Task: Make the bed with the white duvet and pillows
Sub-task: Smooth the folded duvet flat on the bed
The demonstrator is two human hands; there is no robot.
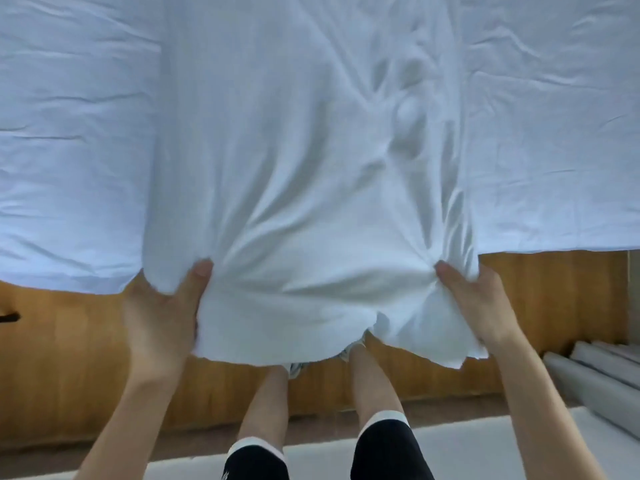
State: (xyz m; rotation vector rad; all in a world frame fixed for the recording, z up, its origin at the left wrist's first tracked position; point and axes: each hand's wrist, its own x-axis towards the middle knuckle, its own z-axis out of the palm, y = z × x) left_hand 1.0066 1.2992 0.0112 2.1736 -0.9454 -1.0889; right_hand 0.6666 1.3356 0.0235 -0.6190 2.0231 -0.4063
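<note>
Head view: I see left hand and right hand pinching duvet at bed near edge; uneven pull risks skewing it.

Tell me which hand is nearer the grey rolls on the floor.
Right. The right hand grips the duvet edge just left of the grey rolls; the left hand grips it far across.

Wooden panel, warm brown with vertical grain, runs across the frame below the white fabric edge. Pale grey floor sits at the panel's foot; several light grey rolls lie side by side at lower right, close to the panel. Small dark object at the far left edge, against the panel; identity cannot be told.
</note>
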